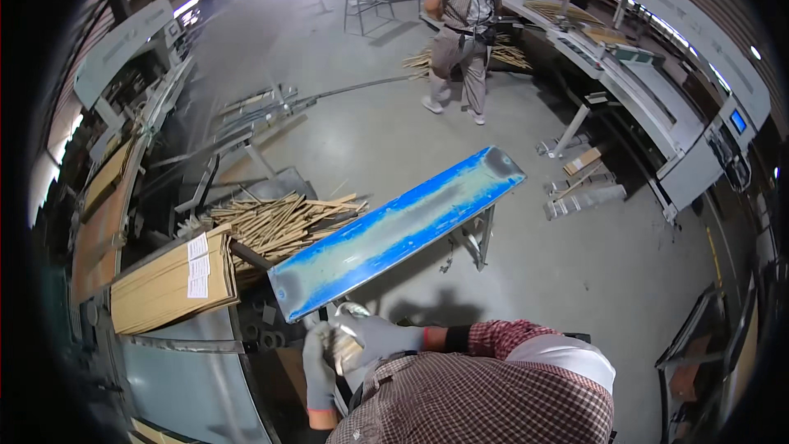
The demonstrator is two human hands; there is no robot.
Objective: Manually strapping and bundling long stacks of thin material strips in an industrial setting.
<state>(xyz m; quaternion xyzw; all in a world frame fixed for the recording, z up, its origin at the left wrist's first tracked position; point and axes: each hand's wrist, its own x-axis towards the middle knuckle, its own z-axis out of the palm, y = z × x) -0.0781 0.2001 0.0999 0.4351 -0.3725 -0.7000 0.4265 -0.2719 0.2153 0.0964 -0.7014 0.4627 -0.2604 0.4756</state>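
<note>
Shiny tan piece (347, 349) between my gloved hands, too small to identify.
My right hand (382, 339) seems curled around it; my left hand (317, 362) is at its side, grip unclear. I'd judge it light and slick, best pinched by its sides. The blue bench (403, 234) edge sits just beyond both hands; floor (542, 279) gives room rightward.

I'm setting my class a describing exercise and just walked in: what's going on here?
A person's left hand and right hand, in grey gloves, are close together with a shiny thing between them; I can't tell what it is. Just beyond lies a long, worn blue board on a stand. To the left are stacked tan panels with white papers on top. Farther off, a co-worker stands, back turned.
</note>
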